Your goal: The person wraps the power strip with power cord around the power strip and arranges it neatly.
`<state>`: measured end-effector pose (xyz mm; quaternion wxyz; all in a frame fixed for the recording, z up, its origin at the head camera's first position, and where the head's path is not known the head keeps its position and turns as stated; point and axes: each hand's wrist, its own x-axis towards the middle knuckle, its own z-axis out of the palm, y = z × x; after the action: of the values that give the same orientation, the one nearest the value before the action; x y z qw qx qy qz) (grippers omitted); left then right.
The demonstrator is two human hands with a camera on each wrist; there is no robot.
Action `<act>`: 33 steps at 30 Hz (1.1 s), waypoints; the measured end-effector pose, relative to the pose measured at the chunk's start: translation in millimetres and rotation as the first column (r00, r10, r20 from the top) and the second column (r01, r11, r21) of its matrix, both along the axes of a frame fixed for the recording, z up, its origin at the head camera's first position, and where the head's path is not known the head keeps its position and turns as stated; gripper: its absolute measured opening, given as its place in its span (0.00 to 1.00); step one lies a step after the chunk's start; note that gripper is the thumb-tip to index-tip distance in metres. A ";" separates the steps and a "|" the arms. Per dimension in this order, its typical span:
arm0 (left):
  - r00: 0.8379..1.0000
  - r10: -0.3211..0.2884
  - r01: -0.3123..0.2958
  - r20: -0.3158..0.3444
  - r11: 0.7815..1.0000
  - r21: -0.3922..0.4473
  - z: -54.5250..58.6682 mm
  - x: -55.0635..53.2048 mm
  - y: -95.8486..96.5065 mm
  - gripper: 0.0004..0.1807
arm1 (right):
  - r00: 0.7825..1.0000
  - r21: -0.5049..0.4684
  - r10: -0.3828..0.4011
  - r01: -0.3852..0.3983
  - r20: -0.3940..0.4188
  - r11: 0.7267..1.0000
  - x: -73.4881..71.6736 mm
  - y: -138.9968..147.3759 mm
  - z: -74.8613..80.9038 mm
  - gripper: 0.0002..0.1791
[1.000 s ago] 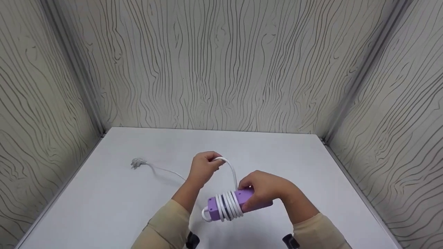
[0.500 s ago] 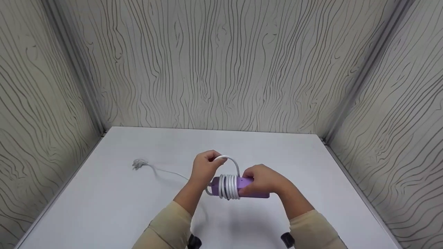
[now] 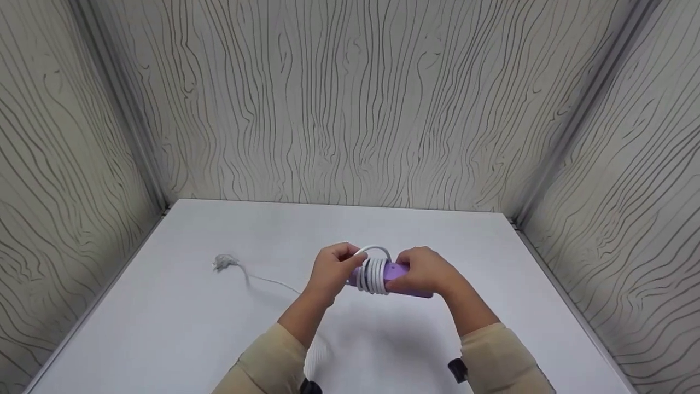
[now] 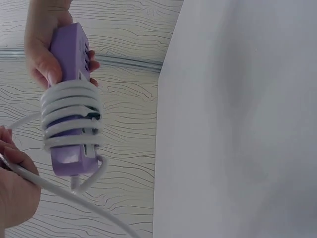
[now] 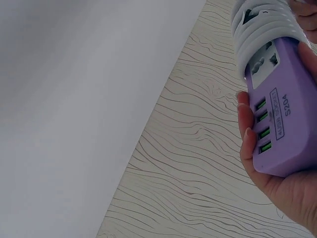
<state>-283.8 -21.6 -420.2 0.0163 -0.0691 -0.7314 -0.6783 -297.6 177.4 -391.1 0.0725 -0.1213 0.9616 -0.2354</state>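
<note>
A purple power strip (image 3: 398,271) is held above the table by my right hand (image 3: 425,271), whose fingers wrap round its right end. Several turns of white cord (image 3: 374,276) circle its left half. My left hand (image 3: 334,272) pinches the cord close to the strip's left end, and a loop of it arches over to the windings. In the right wrist view the power strip (image 5: 292,114) shows USB ports and a socket. The left wrist view shows the cord leaving the left hand (image 4: 17,186) toward the lower right.
The plug (image 3: 224,262) hangs or lies at the left, its thin cord running to my left forearm. A white table (image 3: 164,306) stretches under both hands. Wood-grain panels (image 3: 339,109) enclose the back and both sides.
The power strip has risen away from me and levelled, then tilted slightly down to the right. Both hands have moved closer together, and the cord loop between them has become smaller.
</note>
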 end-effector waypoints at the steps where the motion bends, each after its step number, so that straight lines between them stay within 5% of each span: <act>1: 1.000 -0.015 0.015 0.001 1.000 0.020 -0.1 1.6 1.5 0.08 | 1.000 -0.007 -0.030 0.030 0.004 1.000 -0.1 -1.0 0.3 0.22; 9: 0.989 -0.124 0.130 -0.075 0.987 0.089 -7.4 12.5 12.2 0.12 | 0.978 -0.054 -0.198 0.194 -0.068 0.979 -1.8 -4.1 3.0 0.27; 17: 0.979 -0.178 0.193 -0.103 0.969 0.154 -25.3 16.5 18.8 0.11 | 0.953 -0.075 -0.217 0.205 -0.211 0.976 0.1 -3.3 7.9 0.31; 24: 0.978 -0.201 0.208 -0.053 0.941 0.265 -32.6 18.9 22.3 0.11 | 0.923 -0.147 -0.253 0.218 -0.291 0.965 2.2 -6.1 11.1 0.31; 33: 0.979 -0.191 0.201 -0.077 0.963 0.177 -34.6 15.0 21.3 0.12 | 0.911 -0.192 -0.271 0.220 -0.309 0.956 0.9 -6.3 10.8 0.32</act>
<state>-268.8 -0.2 -454.8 -0.0229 -0.1594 -0.6543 -0.7389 -296.6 171.1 -380.3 -0.1304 -0.0423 0.9465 -0.2920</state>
